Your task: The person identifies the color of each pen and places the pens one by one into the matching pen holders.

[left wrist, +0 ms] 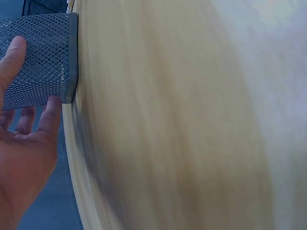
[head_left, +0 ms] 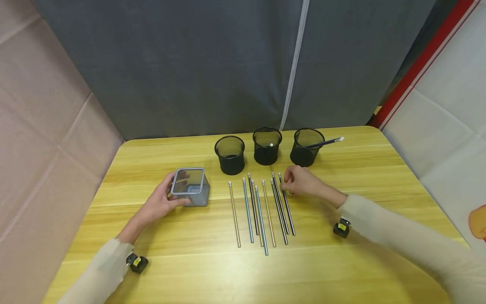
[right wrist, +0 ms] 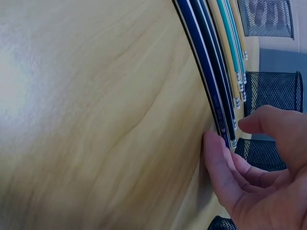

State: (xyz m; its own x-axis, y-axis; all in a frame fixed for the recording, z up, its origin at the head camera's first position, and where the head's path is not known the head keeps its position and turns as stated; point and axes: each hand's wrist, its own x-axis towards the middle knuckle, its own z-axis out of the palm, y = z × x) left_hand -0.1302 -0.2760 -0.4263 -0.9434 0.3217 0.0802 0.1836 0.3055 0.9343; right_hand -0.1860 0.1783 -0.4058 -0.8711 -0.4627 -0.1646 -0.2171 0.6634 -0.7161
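My left hand (head_left: 161, 204) grips a grey square mesh pen holder (head_left: 199, 199), thumb along its near side and fingers at the far side. In the left wrist view the mesh wall (left wrist: 48, 60) shows between thumb and fingers. At the eraser end of the rightmost dark pencil (head_left: 288, 210) is my right hand (head_left: 301, 181). The right wrist view shows its fingertips against that dark blue pencil (right wrist: 204, 62), with the thumb (right wrist: 261, 120) spread apart on the other side. More pencils lie to its left: dark ones, a gold pencil (head_left: 235, 215) and a blue pencil (head_left: 248, 211) among them.
Three round black mesh cups stand behind the pencils: a left cup (head_left: 231, 165), a middle cup (head_left: 265, 157) with a white pencil end inside, and a right cup (head_left: 302, 158) with a dark pencil (head_left: 326, 143) leaning out. A grey curtain (head_left: 171, 76) hangs behind the wooden table (head_left: 182, 261).
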